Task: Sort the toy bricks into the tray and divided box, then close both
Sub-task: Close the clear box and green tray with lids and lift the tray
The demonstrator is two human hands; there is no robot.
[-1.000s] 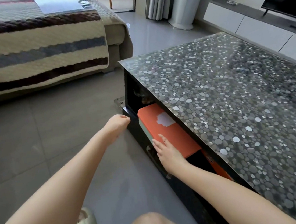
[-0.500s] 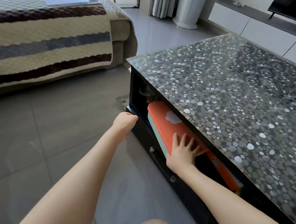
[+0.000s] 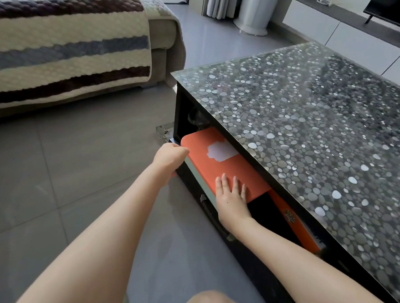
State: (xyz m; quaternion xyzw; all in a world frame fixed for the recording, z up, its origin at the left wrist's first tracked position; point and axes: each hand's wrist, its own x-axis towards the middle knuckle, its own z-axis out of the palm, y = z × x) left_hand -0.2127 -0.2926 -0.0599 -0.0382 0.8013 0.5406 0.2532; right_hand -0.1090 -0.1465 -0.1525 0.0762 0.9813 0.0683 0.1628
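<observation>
An orange-lidded box (image 3: 222,163) with a pale green side and a white torn label lies in the open drawer (image 3: 208,209) under the coffee table. My right hand (image 3: 231,192) lies flat on the near end of its lid, fingers spread. My left hand (image 3: 170,158) curls around the box's far left corner at the drawer's edge. A second orange box (image 3: 295,225) stands on edge deeper in the drawer, to the right. No toy bricks are visible.
The coffee table's pebble-patterned glass top (image 3: 315,134) overhangs the drawer on the right. A sofa with a striped blanket (image 3: 55,55) stands at the back left across grey floor tiles. A TV cabinet (image 3: 353,24) lines the far right wall. My knees show at the bottom.
My right hand has slid onto the orange lid and flattened there. My left hand has moved right, from the drawer's corner to the box's corner. The camera has shifted closer.
</observation>
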